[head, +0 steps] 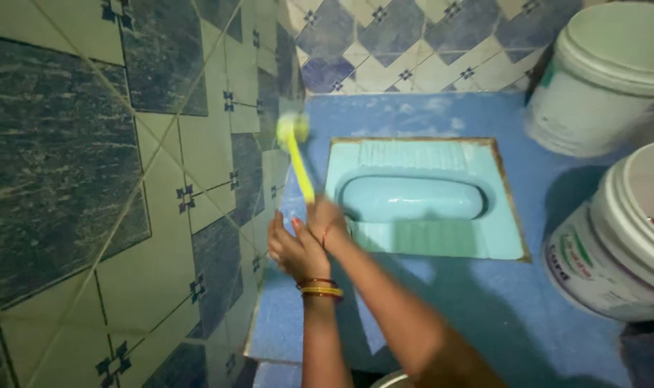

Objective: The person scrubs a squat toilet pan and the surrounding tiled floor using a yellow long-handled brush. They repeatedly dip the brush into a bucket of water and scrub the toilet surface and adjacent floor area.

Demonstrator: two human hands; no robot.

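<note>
Both hands clenched, arms outstretched

Two white buckets beside squat toilet

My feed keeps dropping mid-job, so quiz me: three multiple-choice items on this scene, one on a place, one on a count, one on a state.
1. Where is the head of the yellow long-handled plastic brush?
A. At the foot of the tiled wall
B. Inside the pan
C. In a bucket

2. How many white plastic buckets are in view?
A. One
B. Two
C. Four

3. How is the brush held?
A. Lying loose
B. By the left hand alone
C. By the right hand, the left beside it

Answers:
1 A: the head meets the blue-and-cream tiled wall, left of the pale blue squat toilet pan.
2 B: the far bucket and the near bucket.
3 C: the right hand grips the handle; the left hand is alongside.
</note>
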